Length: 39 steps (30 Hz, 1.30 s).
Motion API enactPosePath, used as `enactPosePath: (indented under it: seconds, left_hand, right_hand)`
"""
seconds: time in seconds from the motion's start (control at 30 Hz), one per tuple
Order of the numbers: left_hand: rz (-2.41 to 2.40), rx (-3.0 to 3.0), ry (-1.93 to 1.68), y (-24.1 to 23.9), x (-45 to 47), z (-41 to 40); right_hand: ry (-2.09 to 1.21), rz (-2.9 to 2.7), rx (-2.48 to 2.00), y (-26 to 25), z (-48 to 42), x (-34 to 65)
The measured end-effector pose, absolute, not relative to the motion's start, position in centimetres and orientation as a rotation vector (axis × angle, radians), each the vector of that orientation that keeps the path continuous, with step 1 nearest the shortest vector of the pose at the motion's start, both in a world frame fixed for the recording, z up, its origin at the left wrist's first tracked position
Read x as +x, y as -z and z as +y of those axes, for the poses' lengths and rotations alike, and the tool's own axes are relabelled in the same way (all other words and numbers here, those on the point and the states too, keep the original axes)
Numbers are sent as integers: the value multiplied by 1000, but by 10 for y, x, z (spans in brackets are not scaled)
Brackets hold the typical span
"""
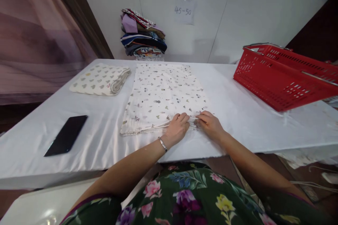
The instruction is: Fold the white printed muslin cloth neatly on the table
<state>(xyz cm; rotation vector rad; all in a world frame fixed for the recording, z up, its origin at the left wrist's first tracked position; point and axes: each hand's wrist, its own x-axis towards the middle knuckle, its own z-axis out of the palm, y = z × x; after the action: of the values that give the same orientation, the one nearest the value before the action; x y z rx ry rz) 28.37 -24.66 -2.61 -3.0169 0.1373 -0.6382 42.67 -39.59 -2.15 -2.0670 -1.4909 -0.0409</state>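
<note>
A white printed cloth (161,95) lies spread flat on the white table (100,140), folded into a long rectangle. My left hand (177,128) rests on its near edge with the fingers curled and pinching the fabric. My right hand (210,123) sits right beside it, also pinching the same near edge at the cloth's right corner. The fingertips of both hands almost touch. A silver bracelet circles my left wrist.
A folded patterned cloth (101,79) lies at the back left. A black phone (66,134) lies near the left front edge. A stack of folded fabrics (142,35) stands against the wall. A red plastic basket (285,74) sits at the right.
</note>
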Motion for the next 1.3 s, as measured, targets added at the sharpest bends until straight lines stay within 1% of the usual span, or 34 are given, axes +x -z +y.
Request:
enactPosePath:
  seconds: [0.13,0.4,0.6,0.77,0.97,1.07,1.3]
  left_hand:
    - [112,-3076,731,28,282,-248]
    - [36,-3186,909,31,280,-246]
    - [-29,-3250,887,28,282,-247]
    - [-58,-3286,890,24,283,-246]
    - [-51,-3300,847,23,279,-244]
    - [-11,-3270,782,24,276,-242]
    - [38,-3153,789,25,269,-244]
  right_hand:
    - [120,-1535,-2068,25,-395,425]
    - [163,-1674,-1985,27,-400,418]
    - [218,-1830,-1963,24,-403,413]
    - [304,-1790,-2060,29,-401,416]
    - [86,-1686,-2008,27,-400,420]
    - [45,-1652,-1994,26,-402,421]
    - [190,-1807,-2022,30,-401,421]
